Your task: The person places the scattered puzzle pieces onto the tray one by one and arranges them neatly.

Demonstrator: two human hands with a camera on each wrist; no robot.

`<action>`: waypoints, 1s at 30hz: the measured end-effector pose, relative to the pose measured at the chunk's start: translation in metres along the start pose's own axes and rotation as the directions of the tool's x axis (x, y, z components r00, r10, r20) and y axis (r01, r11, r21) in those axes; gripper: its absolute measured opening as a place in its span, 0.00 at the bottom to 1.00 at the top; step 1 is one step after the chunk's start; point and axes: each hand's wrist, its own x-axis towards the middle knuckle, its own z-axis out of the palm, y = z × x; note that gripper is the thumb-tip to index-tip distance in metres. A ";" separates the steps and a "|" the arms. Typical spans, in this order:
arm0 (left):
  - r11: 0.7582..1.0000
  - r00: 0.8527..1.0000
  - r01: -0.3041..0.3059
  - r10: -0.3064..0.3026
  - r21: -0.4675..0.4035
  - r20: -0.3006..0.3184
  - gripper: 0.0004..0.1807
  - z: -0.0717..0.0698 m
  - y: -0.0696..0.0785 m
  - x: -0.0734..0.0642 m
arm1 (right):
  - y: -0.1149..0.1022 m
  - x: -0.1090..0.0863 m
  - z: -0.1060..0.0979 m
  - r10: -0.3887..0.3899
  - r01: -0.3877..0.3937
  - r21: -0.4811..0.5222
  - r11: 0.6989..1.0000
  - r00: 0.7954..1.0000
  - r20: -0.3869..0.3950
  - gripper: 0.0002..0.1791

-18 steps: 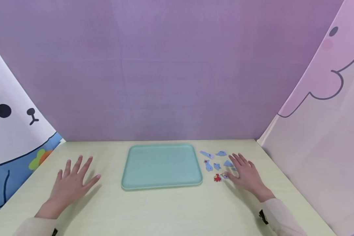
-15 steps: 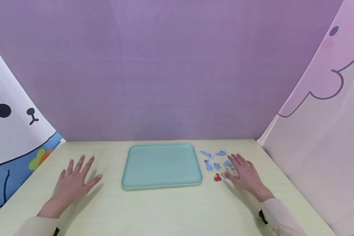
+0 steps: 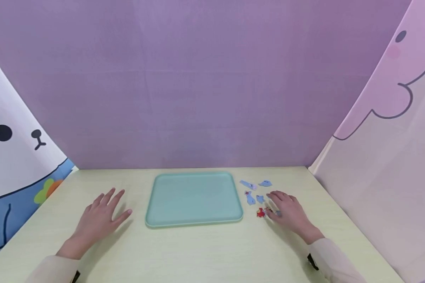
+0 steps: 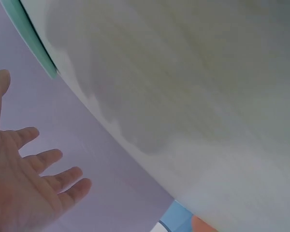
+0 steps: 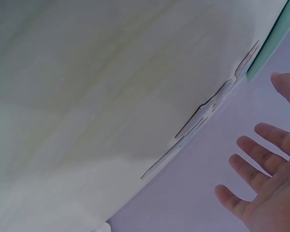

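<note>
My left hand (image 3: 98, 221) hovers over the table left of the tray, fingers spread and holding nothing. In the left wrist view the left palm (image 4: 19, 193) shows bare. My right hand (image 3: 291, 214) is above the small flat puzzle pieces on the right, its fingers slightly bent, and it covers some of them. A red piece (image 3: 260, 212) lies just left of its thumb. Blue pieces (image 3: 250, 198) lie beyond it, among them a long one (image 3: 248, 184) and a rounded one (image 3: 265, 183). In the right wrist view the right palm (image 5: 275, 193) holds nothing.
A mint-green rectangular tray (image 3: 194, 200) lies mid-table, between the hands. The pale wooden table (image 3: 205, 255) meets a purple backdrop (image 3: 212, 86) at its far edge. Cartoon-printed cloths (image 3: 17, 173) stand along both sides.
My left hand has moved right, closer to the tray. The right hand has shifted slightly left and its fingers have bent more, covering other pieces. The tray has stayed put.
</note>
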 end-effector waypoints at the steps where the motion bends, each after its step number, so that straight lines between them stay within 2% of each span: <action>1: 1.000 1.000 -0.005 0.005 0.001 -0.003 0.39 0.000 0.001 0.000 | -0.001 0.000 0.000 -0.005 0.005 -0.001 1.000 1.000 0.005 0.28; 17: 0.995 0.996 -0.088 0.086 -0.043 -0.038 0.34 0.008 0.022 0.002 | -0.010 0.000 0.003 -0.019 0.018 0.006 1.000 0.992 0.127 0.21; 30: 0.987 0.988 -0.155 0.154 -0.049 -0.025 0.31 0.015 0.034 0.005 | -0.015 0.003 0.005 -0.017 0.015 0.012 1.000 0.977 0.213 0.17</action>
